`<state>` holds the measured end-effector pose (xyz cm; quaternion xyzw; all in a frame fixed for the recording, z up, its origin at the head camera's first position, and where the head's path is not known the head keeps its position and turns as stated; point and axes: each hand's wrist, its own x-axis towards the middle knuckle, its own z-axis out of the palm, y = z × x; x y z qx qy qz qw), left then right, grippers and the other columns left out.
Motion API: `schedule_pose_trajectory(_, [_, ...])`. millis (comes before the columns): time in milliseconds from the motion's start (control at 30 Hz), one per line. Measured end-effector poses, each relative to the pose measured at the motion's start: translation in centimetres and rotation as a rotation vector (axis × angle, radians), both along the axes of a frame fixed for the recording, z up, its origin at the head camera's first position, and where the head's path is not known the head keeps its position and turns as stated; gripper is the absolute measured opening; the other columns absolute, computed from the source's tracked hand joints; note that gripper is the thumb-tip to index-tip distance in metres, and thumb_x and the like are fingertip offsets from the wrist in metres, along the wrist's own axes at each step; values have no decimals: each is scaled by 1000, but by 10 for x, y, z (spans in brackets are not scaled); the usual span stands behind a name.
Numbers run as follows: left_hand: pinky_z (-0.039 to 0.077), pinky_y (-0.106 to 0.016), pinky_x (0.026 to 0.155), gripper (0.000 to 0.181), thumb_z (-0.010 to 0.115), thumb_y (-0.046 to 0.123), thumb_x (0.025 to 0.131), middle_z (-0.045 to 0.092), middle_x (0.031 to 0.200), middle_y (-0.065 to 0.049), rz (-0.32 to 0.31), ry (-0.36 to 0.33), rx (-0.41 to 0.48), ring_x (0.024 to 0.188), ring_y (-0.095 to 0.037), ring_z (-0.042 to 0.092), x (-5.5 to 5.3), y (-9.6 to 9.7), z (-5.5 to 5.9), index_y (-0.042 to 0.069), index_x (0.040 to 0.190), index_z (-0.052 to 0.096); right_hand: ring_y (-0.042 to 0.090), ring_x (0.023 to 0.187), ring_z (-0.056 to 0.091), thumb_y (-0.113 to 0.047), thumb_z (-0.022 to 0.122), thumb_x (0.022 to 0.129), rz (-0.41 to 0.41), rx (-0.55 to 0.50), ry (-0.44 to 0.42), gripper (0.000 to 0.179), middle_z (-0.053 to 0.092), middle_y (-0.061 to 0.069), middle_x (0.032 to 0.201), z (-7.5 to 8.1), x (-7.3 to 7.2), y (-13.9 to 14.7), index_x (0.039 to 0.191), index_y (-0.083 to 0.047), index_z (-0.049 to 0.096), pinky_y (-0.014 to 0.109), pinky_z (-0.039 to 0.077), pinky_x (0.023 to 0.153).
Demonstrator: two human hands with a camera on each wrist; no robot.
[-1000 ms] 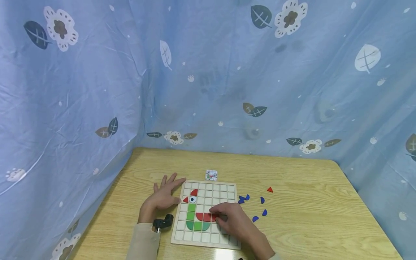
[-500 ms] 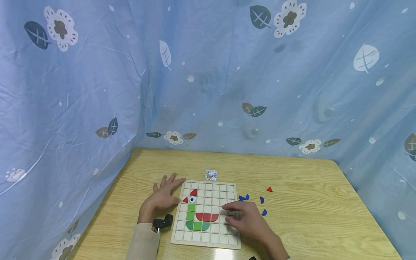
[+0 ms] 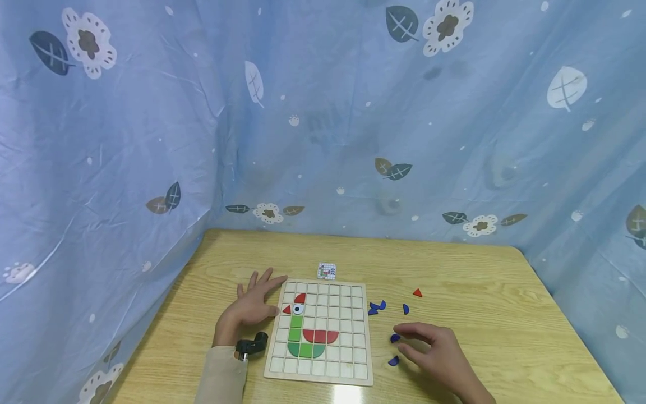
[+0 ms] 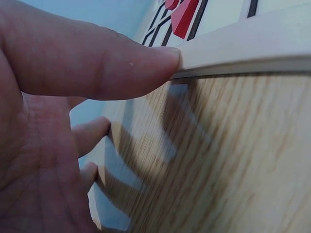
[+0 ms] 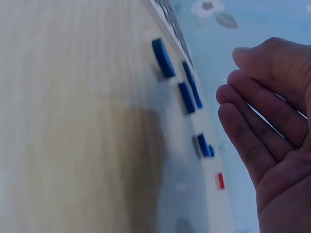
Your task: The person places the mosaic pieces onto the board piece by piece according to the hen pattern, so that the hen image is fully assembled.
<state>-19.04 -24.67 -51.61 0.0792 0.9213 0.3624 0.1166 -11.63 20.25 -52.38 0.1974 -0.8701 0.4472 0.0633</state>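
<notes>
My left hand lies spread along the left side of the wooden grid board. Its thumb presses on the board's pale edge in the left wrist view. On the board sit red, green and white eye tiles in a bird shape, with a red row along its body. To the right of the board, my right hand hovers low with thumb and fingers apart, holding nothing. Its fingertips are right by a blue half-circle tile; another blue half-circle lies just nearer to me.
Several more blue half-circles lie beside the board's right edge, with one a little apart. A red triangle lies further back. Behind the board is a small pattern card. A blue curtain hangs around the wooden table.
My right hand has left the red row on the board and moved right, to the loose blue tiles. The left hand has stayed at the board's edge.
</notes>
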Motion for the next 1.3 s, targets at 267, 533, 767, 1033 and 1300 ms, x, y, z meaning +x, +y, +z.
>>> schedule_pose_trajectory(267, [-16, -85, 121, 84, 78, 3, 86, 17, 183, -23, 3, 6, 15, 167, -56, -9, 0, -1, -1, 20, 164, 53, -4, 106, 75, -7, 93, 84, -75, 48, -30, 31, 85, -8, 109, -7, 13, 19, 110, -21, 85, 12, 59, 89])
schedule_pose_trajectory(533, [-16, -84, 122, 83, 78, 3, 87, 16, 183, -23, 4, 5, 14, 167, -56, -9, 0, -2, -2, 20, 164, 52, -3, 104, 75, -8, 93, 85, -113, 49, -57, 32, 85, -8, 109, -6, 15, 28, 111, -23, 85, 14, 60, 88])
schedule_pose_trajectory(767, [-15, -85, 122, 84, 78, 4, 87, 17, 183, -22, 6, 6, 8, 167, -56, -9, -1, -3, -4, 21, 164, 53, 5, 99, 79, -5, 90, 88, -104, 59, 29, 31, 85, -1, 111, 7, -5, 34, 117, -14, 84, 19, 63, 87])
schedule_pose_trajectory(1033, [-15, -85, 122, 82, 78, 4, 89, 16, 183, -22, 2, 5, 7, 167, -56, -9, 0, 0, -3, 20, 165, 52, 2, 103, 78, -8, 87, 93, -141, 82, 99, 29, 85, 5, 115, 23, -42, 46, 122, -12, 83, 16, 61, 90])
schedule_pose_trajectory(1300, [-16, -84, 122, 82, 78, 4, 89, 16, 183, -22, 4, 5, 5, 167, -56, -9, 0, 0, 0, 19, 165, 51, 17, 106, 81, -9, 84, 97, -136, 78, 84, 28, 84, 9, 117, 30, -76, 57, 124, -7, 82, 13, 60, 90])
